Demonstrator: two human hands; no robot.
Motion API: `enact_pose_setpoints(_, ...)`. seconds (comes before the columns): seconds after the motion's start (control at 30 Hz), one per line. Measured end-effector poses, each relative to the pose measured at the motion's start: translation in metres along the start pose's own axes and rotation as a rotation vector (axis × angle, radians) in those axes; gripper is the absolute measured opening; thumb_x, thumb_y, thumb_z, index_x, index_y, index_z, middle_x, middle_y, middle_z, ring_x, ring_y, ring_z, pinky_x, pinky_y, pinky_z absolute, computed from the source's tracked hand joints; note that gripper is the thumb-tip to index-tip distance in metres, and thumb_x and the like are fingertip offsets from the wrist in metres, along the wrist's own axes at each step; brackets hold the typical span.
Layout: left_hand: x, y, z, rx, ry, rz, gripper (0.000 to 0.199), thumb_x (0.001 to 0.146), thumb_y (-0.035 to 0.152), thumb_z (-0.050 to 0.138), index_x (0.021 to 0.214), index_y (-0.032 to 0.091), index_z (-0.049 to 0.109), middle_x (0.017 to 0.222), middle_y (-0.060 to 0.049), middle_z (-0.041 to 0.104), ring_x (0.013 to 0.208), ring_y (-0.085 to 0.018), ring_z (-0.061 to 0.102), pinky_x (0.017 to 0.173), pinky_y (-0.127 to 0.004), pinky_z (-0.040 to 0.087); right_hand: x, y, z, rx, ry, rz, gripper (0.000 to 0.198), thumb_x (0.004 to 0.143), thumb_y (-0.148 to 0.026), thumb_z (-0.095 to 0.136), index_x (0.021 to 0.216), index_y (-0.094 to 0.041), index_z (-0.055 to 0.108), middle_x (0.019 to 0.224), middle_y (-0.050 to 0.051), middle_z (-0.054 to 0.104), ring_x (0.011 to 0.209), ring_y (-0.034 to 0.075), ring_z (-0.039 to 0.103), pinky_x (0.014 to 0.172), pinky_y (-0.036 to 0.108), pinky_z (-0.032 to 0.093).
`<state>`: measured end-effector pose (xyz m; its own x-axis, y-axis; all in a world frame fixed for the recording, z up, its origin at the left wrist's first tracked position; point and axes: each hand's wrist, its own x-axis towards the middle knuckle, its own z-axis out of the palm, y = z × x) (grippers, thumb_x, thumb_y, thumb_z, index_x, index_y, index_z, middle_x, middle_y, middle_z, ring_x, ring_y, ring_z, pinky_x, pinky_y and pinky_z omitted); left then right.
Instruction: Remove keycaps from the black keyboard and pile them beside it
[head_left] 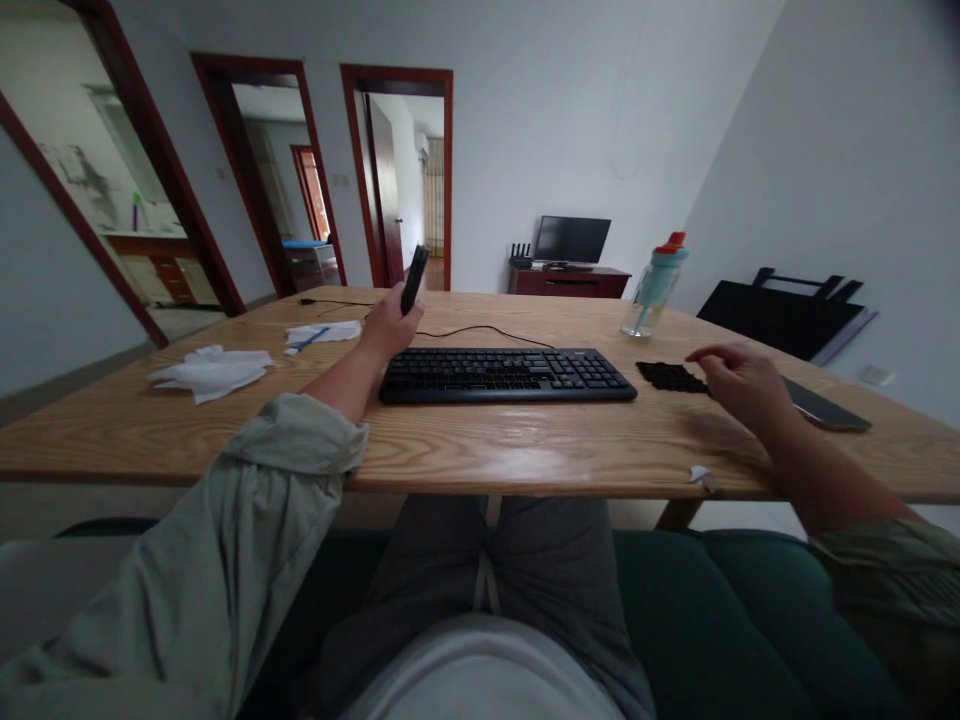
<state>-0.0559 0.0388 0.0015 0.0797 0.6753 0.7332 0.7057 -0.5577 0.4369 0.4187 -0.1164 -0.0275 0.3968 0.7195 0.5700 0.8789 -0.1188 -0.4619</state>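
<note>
The left hand's grip wraps a slim black bar, tipped up by the left end of the long black plastic keyboard, apparently to stay clear of it. Across the way, the right hand's grip bunches beside a flat cluster of small black pieces, perhaps kept within easy reach; whether it pinches one, no telling! Pale wood-grain table below, white wall and dark-red doorframe beyond.

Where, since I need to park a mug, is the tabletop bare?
Bare table lies between the keyboard and the near edge, and beyond the cable, left of the bottle. It is crowded right of the keyboard: black pieces, the right hand, a dark flat object. White tissues occupy part of the left.
</note>
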Motion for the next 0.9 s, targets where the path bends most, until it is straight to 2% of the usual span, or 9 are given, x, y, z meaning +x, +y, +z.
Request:
enact_pose_setpoints(0.07,0.0,-0.003,-0.001,-0.001,0.015,-0.026,0.016,0.086,0.035,0.053,0.088,0.021,0.058,0.077,-0.005,0.06,0.078,-0.023,0.061,0.077,-0.036,0.05,-0.005,0.026,-0.005,0.015,-0.016,0.121,0.011,0.076,-0.021,0.06,0.086,-0.023,0.062,0.075,0.006,0.063,0.063,0.018,0.056,0.069,0.034,0.043)
enact_pose_setpoints(0.1,0.0,-0.004,-0.001,-0.002,0.02,-0.028,0.016,0.086,0.036,0.053,0.087,0.021,0.058,0.076,-0.004,0.06,0.078,-0.022,0.06,0.078,-0.036,0.05,-0.008,0.035,-0.007,0.05,-0.001,0.169,0.014,0.073,-0.02,0.065,0.085,-0.024,0.059,0.079,0.008,0.064,0.067,0.019,0.057,0.07,0.035,0.043)
enact_pose_setpoints(0.17,-0.001,-0.003,0.0,-0.009,0.02,-0.013,0.016,0.085,0.036,0.053,0.086,0.02,0.058,0.076,-0.004,0.059,0.078,-0.022,0.06,0.078,-0.036,0.05,-0.012,0.046,-0.009,0.083,0.037,0.232,0.019,0.071,-0.02,0.069,0.081,-0.025,0.054,0.085,0.01,0.065,0.07,0.019,0.058,0.07,0.035,0.044)
enact_pose_setpoints(0.23,-0.002,-0.002,0.001,-0.014,0.007,0.005,0.016,0.085,0.036,0.052,0.086,0.02,0.058,0.076,-0.004,0.059,0.077,-0.022,0.06,0.078,-0.036,0.05,-0.013,0.049,-0.01,0.062,0.003,0.264,0.019,0.072,-0.022,0.071,0.077,-0.025,0.054,0.082,0.009,0.064,0.068,0.019,0.058,0.07,0.035,0.043)
enact_pose_setpoints(0.37,-0.004,0.001,0.001,-0.022,-0.014,0.021,0.017,0.086,0.036,0.051,0.087,0.02,0.058,0.078,-0.004,0.06,0.075,-0.021,0.059,0.077,-0.036,0.05,-0.013,0.045,-0.008,-0.059,-0.2,0.25,0.017,0.07,-0.023,0.075,0.075,-0.024,0.059,0.071,0.006,0.063,0.064,0.019,0.057,0.069,0.035,0.042)
enact_pose_setpoints(0.47,-0.004,0.002,0.001,-0.026,-0.016,0.021,0.018,0.086,0.036,0.051,0.088,0.02,0.058,0.079,-0.005,0.061,0.075,-0.021,0.059,0.075,-0.035,0.049,-0.014,0.039,-0.005,-0.115,-0.292,0.181,0.017,0.066,-0.022,0.077,0.074,-0.023,0.062,0.077,0.008,0.067,0.065,0.02,0.058,0.069,0.036,0.041)
enact_pose_setpoints(0.6,-0.005,0.003,0.002,-0.022,-0.019,0.014,0.019,0.086,0.037,0.051,0.09,0.02,0.059,0.08,-0.006,0.062,0.077,-0.021,0.059,0.076,-0.035,0.049,-0.016,0.034,-0.005,-0.112,-0.299,0.153,0.013,0.066,-0.023,0.075,0.073,-0.024,0.065,0.082,0.009,0.07,0.065,0.021,0.059,0.07,0.037,0.042)
enact_pose_setpoints(0.8,-0.005,0.003,0.003,-0.011,-0.035,0.014,0.02,0.086,0.036,0.051,0.091,0.02,0.06,0.079,-0.005,0.062,0.076,-0.022,0.059,0.076,-0.035,0.049,-0.015,0.037,-0.006,-0.111,-0.323,0.189,0.005,0.068,-0.026,0.073,0.072,-0.026,0.069,0.071,0.009,0.068,0.063,0.024,0.059,0.07,0.039,0.042)
enact_pose_setpoints(0.9,-0.005,0.004,0.002,-0.019,-0.039,0.014,0.021,0.086,0.035,0.051,0.094,0.019,0.062,0.082,-0.007,0.064,0.079,-0.023,0.06,0.078,-0.036,0.049,-0.014,0.039,-0.006,-0.136,-0.297,0.196,0.008,0.069,-0.025,0.074,0.077,-0.025,0.071,0.072,0.009,0.068,0.066,0.023,0.059,0.071,0.038,0.041)
